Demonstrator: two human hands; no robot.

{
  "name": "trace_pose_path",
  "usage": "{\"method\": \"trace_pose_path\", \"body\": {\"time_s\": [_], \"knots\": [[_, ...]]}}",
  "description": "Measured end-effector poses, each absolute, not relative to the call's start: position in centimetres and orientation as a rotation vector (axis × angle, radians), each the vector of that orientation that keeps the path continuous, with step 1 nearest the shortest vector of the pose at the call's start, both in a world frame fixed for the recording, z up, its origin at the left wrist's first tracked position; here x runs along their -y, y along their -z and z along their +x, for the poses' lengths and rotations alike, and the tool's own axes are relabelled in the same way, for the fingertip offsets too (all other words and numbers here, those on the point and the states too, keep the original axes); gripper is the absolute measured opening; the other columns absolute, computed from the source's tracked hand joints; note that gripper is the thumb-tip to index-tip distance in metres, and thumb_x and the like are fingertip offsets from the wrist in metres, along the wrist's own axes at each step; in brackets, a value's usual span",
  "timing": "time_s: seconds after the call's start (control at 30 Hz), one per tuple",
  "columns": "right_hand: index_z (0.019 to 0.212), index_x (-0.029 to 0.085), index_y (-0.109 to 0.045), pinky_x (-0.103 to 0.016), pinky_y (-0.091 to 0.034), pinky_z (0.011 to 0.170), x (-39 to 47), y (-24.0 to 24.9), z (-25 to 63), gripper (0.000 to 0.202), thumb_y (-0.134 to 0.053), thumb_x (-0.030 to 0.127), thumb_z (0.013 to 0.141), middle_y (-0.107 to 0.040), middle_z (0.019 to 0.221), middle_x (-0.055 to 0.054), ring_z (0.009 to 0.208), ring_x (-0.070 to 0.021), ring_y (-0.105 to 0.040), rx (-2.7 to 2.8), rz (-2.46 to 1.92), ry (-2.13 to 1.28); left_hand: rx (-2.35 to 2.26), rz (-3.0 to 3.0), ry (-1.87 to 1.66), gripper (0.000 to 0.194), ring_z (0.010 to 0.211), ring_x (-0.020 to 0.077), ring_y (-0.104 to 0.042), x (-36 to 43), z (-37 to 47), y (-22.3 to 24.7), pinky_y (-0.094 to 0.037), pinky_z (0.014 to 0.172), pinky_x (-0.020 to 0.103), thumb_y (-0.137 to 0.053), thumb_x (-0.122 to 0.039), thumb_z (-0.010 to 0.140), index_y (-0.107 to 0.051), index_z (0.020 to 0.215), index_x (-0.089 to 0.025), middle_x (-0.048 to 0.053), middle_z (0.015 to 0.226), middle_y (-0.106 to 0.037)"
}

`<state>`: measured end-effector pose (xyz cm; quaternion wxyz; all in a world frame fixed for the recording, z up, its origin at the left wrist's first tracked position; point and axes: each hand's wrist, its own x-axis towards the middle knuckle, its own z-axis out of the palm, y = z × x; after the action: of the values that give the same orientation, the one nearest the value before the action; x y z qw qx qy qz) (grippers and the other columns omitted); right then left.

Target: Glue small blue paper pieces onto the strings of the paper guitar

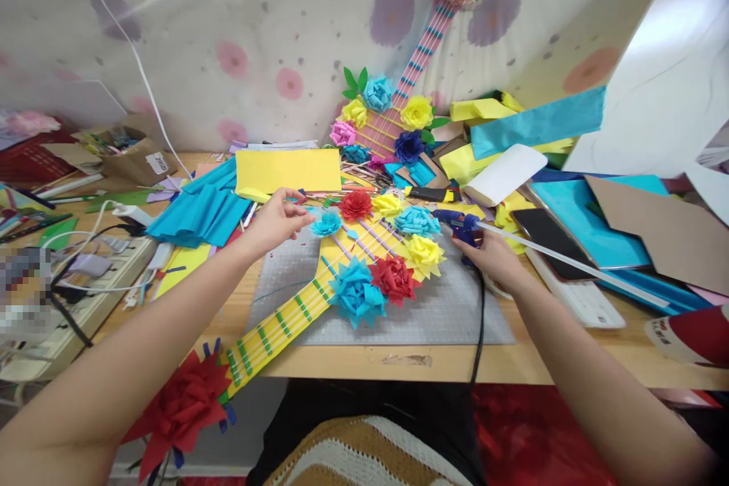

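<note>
A yellow paper guitar [296,313] lies slanted over a grey cutting mat [456,319], its neck reaching past the table's front edge. Red, yellow and blue paper flowers ring its body, and a large red flower [185,402] sits at the neck's end. My left hand [285,222] hovers at the upper left of the body, beside a small blue flower [326,223], fingers bent and apart with nothing visible between them. My right hand [490,254] grips a blue glue gun [459,222] at the body's right; a long white glue stick [569,262] sticks out of its back.
A pink paper guitar [387,129] leans on the back wall. Blue and yellow paper and cardboard [654,224] pile at the right, near a black phone [555,243]. Power strips [108,288] and cables lie left. A red cup [695,336] stands at the right edge.
</note>
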<state>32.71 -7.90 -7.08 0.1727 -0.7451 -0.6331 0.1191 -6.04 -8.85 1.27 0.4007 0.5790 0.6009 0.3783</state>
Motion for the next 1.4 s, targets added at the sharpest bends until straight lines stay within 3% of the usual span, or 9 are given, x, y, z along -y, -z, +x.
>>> {"method": "trace_pose_path", "body": {"time_s": [0.1,0.2,0.33,0.47,0.73,1.0,1.13,1.4], "knots": [[0.083,0.018,-0.058,-0.033,-0.041,0.065,9.4,5.7,33.7,0.042,-0.051,0.058,0.072,-0.064,0.087,-0.011,0.082,-0.0265,-0.060,1.877,-2.235,-0.293,-1.524,1.514,-0.932,0.052,0.044,0.0074,-0.049,8.5,-6.3,-1.4,-0.038,0.042,0.020,-0.073,-0.034,0.058,-0.041,0.097,-0.021,-0.006,0.068,-0.060],[0.071,0.021,-0.051,-0.031,-0.037,0.056,10.9,3.9,33.6,0.041,-0.052,0.061,0.069,-0.062,0.074,-0.007,0.067,-0.0233,-0.058,2.009,-2.319,-0.343,-1.536,1.628,-0.872,0.053,0.050,0.0097,-0.053,7.9,-6.5,-1.7,-0.040,0.043,0.020,-0.072,-0.032,0.060,-0.040,0.101,-0.022,-0.005,0.069,-0.060],[0.064,0.022,-0.043,-0.027,-0.030,0.049,12.2,1.3,31.0,0.038,-0.046,0.058,0.074,-0.057,0.059,-0.002,0.055,-0.0177,-0.052,2.203,-2.230,-0.453,-1.611,1.752,-0.705,0.050,0.047,0.0092,-0.052,7.5,-6.4,-2.5,-0.037,0.041,0.019,-0.070,-0.029,0.062,-0.042,0.104,-0.024,-0.004,0.074,-0.063],[0.062,0.021,-0.041,-0.025,-0.028,0.049,12.0,-0.5,27.8,0.034,-0.048,0.051,0.077,-0.055,0.057,0.000,0.055,-0.0151,-0.050,2.249,-2.054,-0.427,-1.668,1.820,-0.685,0.041,0.050,0.0096,-0.054,7.6,-6.3,-2.8,-0.037,0.043,0.018,-0.068,-0.025,0.065,-0.046,0.100,-0.022,-0.003,0.073,-0.064],[0.071,0.019,-0.050,-0.024,-0.033,0.054,9.9,-1.5,22.2,0.023,-0.054,0.041,0.077,-0.057,0.067,0.000,0.059,-0.0115,-0.047,2.156,-1.492,-0.618,-1.562,1.608,-0.778,0.035,0.052,0.0122,-0.057,8.2,-6.6,-1.7,-0.043,0.048,0.023,-0.069,-0.025,0.061,-0.047,0.088,-0.019,-0.002,0.064,-0.061],[0.085,0.018,-0.054,-0.025,-0.042,0.065,7.6,-1.9,16.7,0.019,-0.060,0.031,0.073,-0.061,0.081,-0.001,0.073,-0.0123,-0.056,2.108,-1.147,-0.902,-1.403,2.106,-0.519,0.045,0.071,0.0166,-0.064,8.9,-4.6,-2.0,-0.046,0.060,0.025,-0.061,-0.022,0.068,-0.042,0.109,-0.020,-0.001,0.075,-0.066],[0.098,0.018,-0.045,-0.024,-0.043,0.064,6.8,-1.1,14.4,0.037,-0.064,0.020,0.067,-0.065,0.082,0.000,0.075,-0.0133,-0.061,2.138,-1.147,-1.159,-1.368,2.370,-0.308,0.060,0.077,0.0183,-0.065,8.8,-3.4,-2.7,-0.044,0.061,0.024,-0.059,-0.022,0.071,-0.033,0.124,-0.017,0.004,0.084,-0.069],[0.089,0.019,-0.042,-0.023,-0.040,0.058,6.8,-1.3,13.3,0.035,-0.065,0.017,0.063,-0.064,0.074,0.002,0.070,-0.0140,-0.061,2.299,-1.297,-0.976,-1.397,2.448,-0.248,0.071,0.074,0.0183,-0.065,8.8,-3.2,-2.5,-0.043,0.060,0.024,-0.057,-0.020,0.071,-0.025,0.133,-0.016,0.005,0.086,-0.069]]}}
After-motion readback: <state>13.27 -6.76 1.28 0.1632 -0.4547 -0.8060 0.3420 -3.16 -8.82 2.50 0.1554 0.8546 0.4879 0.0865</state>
